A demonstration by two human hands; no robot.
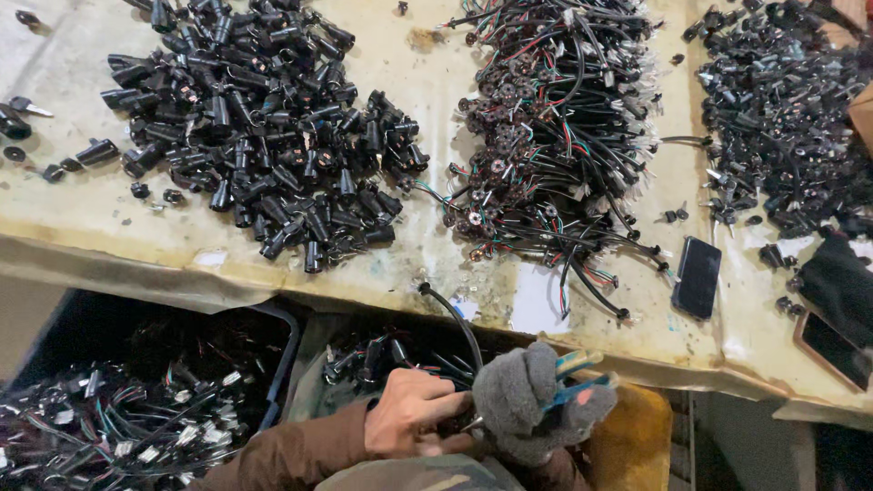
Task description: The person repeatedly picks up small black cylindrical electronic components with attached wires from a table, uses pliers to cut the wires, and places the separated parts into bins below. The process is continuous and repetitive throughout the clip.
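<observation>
— Grey glove on the right hand (527, 400), wasn't it? What did it grip?

— Blue-handled pliers (573, 382), clenched tight, low by the table (82, 227) edge.

— And the left hand (414, 414)?

— Bare, closed around the end of a black cable (455, 318), which curved up from the fingers toward the table's edge.

— What lay around them?

— Black plugs (264, 127) piled at the left of the table, a wire bundle (555, 127) in the middle, and a dark phone (697, 277) to the right. A bin of wires (136, 409) sat below.
</observation>
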